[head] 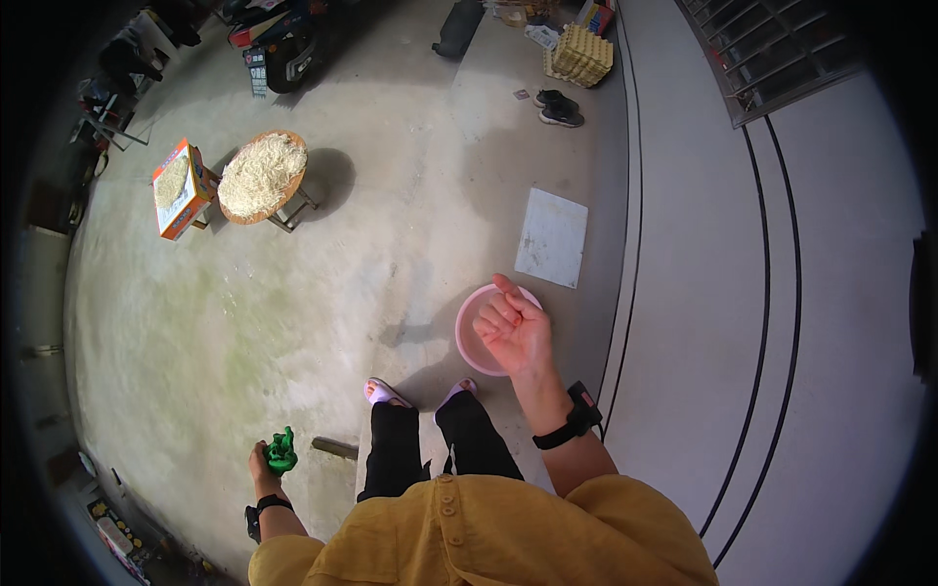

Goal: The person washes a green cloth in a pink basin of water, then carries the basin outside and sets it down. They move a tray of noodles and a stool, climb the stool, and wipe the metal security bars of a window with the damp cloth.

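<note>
My left hand [259, 463], held out at the lower left, grips a crumpled green cloth [281, 451]. Curled fingers and a raised thumb form a loose fist of my right hand [519, 329], and nothing shows in it. That fist hangs over a pink plastic basin [464, 338] in the view and covers much of it. I cannot tell how high above the basin it is. The part of the basin's inside that shows is plain pink. Each wrist wears a black strap with a small device.
A flat pale board [552, 236] lies beyond the basin. Ahead left, a round tray [229, 211] of pale shreds rests on a stool beside an orange-white carton [192, 201]. Black shoes [560, 114], stacked egg trays [582, 56] and a motor scooter [289, 62] stand farther off. A wall [689, 293] runs along the right.
</note>
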`<state>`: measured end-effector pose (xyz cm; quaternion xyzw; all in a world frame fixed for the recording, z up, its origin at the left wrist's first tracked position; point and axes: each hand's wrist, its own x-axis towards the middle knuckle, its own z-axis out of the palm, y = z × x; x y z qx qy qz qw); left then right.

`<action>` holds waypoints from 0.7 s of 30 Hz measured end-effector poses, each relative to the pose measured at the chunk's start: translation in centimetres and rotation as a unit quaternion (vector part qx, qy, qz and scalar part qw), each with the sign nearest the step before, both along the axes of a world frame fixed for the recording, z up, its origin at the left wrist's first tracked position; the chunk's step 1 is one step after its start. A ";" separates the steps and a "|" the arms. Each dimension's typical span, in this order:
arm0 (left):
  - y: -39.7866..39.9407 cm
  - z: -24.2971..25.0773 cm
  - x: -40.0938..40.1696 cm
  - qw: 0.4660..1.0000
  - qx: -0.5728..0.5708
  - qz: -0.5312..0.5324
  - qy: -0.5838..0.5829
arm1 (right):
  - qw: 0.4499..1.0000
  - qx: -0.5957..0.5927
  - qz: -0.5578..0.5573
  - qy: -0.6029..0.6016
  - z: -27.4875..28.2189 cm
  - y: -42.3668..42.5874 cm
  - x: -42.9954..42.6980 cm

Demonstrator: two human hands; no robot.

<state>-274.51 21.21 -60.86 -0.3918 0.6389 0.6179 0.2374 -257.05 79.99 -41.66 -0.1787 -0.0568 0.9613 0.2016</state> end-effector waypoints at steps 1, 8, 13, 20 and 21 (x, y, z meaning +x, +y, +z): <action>-0.9 -0.2 -0.4 1.000 0.001 0.008 -0.015 | 1.000 0.004 0.000 -0.004 0.5 -0.5 -1.1; -8.0 0.5 -3.9 0.996 0.044 0.074 -0.002 | 1.000 0.017 -0.004 -0.014 2.9 -3.9 -7.9; -10.2 1.8 -7.3 0.993 0.077 0.088 0.018 | 0.999 0.038 0.002 -0.017 3.4 -4.6 -12.1; -11.5 1.2 -11.8 0.996 0.036 0.076 -0.002 | 0.999 0.045 0.019 0.002 2.9 -3.7 -17.6; -11.4 1.2 -12.5 0.995 0.072 0.069 0.017 | 0.999 0.046 0.021 0.003 2.6 -3.4 -18.6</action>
